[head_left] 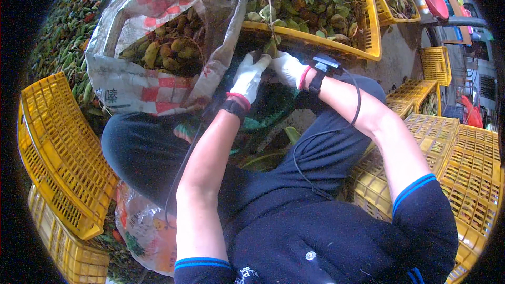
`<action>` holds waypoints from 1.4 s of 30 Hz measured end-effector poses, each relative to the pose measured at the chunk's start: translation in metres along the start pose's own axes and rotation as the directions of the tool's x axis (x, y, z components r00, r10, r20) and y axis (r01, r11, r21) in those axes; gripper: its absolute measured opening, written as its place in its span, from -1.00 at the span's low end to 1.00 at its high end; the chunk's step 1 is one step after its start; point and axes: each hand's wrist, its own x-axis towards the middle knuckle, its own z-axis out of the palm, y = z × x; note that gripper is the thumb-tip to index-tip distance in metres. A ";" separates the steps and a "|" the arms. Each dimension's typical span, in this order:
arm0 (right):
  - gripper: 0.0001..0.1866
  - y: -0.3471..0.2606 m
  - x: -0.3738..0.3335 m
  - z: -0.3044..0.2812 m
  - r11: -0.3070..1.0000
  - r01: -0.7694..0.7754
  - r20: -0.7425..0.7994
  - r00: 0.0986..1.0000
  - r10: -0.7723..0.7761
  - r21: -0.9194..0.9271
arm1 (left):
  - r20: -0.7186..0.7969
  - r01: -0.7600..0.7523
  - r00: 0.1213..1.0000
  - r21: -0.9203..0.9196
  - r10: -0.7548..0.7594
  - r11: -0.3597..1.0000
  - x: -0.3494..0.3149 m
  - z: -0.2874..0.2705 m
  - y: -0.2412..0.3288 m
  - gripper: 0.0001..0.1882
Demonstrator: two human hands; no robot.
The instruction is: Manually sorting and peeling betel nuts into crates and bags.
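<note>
At twelve o'clock, our left hand (248,77) seems to pinch a leafy sprig (272,31), and our right hand (289,68) sits beside it, its fingertips hidden, so we cannot tell their grip. We judge this sprig unfinished. At ten, our white sack (123,94) holds brownish-green pods (173,52); at one, leafy pieces (315,0) heap a yellow crate (336,45). Which pile is done, which left, we cannot tell.

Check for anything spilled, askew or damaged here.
Possibly spilled: the green heap at far left lies loose, outside any crate or sack, though it may be deliberate. The white sack looks grimy around its rim. No obvious damage otherwise.
</note>
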 end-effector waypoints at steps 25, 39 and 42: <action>-0.74 -0.085 -0.036 -0.030 0.592 0.325 0.091 0.916 -0.390 -0.737 | -0.171 0.013 0.977 0.650 0.130 0.759 0.026 -0.003 -0.010 -0.53; -0.53 -0.090 -0.053 -0.034 0.850 0.398 0.161 0.917 -0.364 -0.345 | -0.187 -0.064 0.982 -0.251 0.017 0.966 0.062 -0.009 -0.045 -0.39; -0.58 -0.086 -0.047 -0.040 0.784 0.391 0.169 0.920 -0.355 -0.482 | -0.271 -0.020 0.959 0.231 0.084 0.973 0.057 -0.009 -0.034 -0.41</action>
